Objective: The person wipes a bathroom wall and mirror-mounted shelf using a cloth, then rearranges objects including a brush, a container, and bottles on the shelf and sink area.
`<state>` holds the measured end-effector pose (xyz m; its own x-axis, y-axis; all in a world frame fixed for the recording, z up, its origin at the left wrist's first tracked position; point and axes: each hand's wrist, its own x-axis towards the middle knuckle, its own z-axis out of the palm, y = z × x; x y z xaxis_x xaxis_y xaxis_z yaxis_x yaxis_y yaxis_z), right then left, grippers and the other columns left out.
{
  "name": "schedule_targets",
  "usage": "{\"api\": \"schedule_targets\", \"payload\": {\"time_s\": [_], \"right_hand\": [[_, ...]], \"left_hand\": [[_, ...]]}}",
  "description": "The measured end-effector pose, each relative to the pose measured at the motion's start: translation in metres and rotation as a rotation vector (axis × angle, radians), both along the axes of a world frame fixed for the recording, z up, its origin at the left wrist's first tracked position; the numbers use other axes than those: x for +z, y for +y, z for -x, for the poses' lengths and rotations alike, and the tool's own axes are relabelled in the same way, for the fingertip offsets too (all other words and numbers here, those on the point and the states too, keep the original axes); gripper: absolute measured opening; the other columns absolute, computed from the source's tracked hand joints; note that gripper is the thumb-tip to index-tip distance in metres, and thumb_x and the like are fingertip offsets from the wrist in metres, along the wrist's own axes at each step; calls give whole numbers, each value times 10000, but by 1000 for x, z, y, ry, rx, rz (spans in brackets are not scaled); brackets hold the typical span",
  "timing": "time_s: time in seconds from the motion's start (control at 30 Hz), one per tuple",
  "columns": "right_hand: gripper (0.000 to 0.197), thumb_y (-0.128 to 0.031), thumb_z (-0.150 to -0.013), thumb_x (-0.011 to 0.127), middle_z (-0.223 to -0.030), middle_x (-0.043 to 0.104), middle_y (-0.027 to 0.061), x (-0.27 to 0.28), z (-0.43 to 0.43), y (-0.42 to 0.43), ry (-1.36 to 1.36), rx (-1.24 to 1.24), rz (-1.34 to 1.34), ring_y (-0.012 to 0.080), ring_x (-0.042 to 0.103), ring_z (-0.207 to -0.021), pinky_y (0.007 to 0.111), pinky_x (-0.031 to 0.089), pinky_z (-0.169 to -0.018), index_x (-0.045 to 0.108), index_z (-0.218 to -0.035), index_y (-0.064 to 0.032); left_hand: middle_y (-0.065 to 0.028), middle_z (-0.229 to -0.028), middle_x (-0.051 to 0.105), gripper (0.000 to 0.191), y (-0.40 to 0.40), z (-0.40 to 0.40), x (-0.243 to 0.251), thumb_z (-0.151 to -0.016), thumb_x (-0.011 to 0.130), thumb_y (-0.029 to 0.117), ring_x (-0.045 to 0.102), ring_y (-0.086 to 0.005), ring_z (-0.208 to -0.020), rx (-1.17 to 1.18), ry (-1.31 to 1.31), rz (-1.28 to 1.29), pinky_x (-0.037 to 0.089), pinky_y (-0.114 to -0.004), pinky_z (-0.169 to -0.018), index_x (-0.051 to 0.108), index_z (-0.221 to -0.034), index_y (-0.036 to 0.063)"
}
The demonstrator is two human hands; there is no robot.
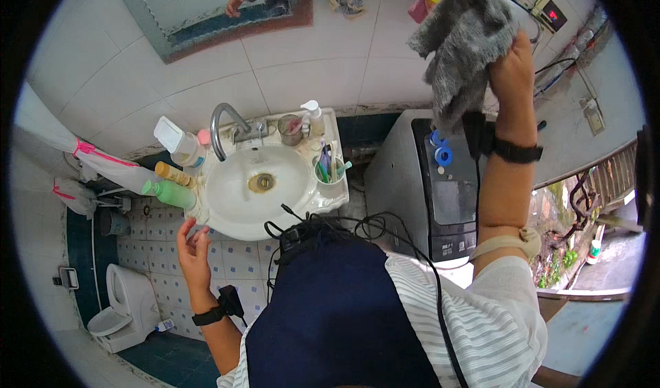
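Note:
My right hand (511, 71) is raised high at the upper right, closed on a grey cloth (461, 48) that hangs in folds above a top-loading washing machine (399, 176). My left hand (195, 251) holds nothing, its fingers loosely curled and apart, just off the front left edge of a white ceramic washbasin (258, 218). A green pump bottle (175, 194) is the thing nearest to it. Over the bowl arches a metal faucet (219, 125). A cup with toothbrushes (330, 174) stands on the basin's right side, and a white pump dispenser (314, 117) at its back.
A mirror (206, 22) hangs on the tiled wall. Blue plastic rings (442, 155) lie on the washing machine. A toilet (131, 300) stands at the lower left, with white curtain-like plastic (56, 130) above it. Black cables (381, 223) loop before my body. A window (593, 233) is at right.

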<state>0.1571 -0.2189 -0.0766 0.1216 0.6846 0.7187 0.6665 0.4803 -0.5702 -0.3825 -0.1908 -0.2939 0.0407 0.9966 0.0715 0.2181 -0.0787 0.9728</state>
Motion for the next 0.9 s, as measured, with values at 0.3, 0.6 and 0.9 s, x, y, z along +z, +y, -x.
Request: {"api": "schedule_targets", "payload": {"time_s": [0.3, 0.6, 0.9], "right_hand": [[242, -108, -921, 473, -1021, 614, 69, 1, 6, -55, 903, 76, -151, 186, 602, -896, 327, 503, -785, 551, -1128, -9], [239, -114, -910, 396, -901, 628, 106, 93, -4, -94, 889, -87, -260, 201, 630, -818, 356, 527, -743, 549, -1046, 9], [318, -218, -899, 339, -761, 592, 161, 220, -203, -85, 615, -543, -256, 303, 619, -651, 476, 529, -558, 546, -938, 21]], "left_hand": [[-101, -1183, 494, 421, 17, 31, -49, -847, 602, 110, 542, -165, -862, 15, 219, 91, 468, -278, -685, 459, -1234, 30], [-136, -1092, 581, 423, 70, 34, -65, -883, 608, 197, 554, -195, -908, -248, 267, 8, 474, -339, -750, 489, -1259, 45], [-116, -1183, 549, 403, 84, -9, -50, -894, 582, 133, 552, -205, -958, -171, 239, 35, 477, -331, -785, 476, -1267, 27]]}}
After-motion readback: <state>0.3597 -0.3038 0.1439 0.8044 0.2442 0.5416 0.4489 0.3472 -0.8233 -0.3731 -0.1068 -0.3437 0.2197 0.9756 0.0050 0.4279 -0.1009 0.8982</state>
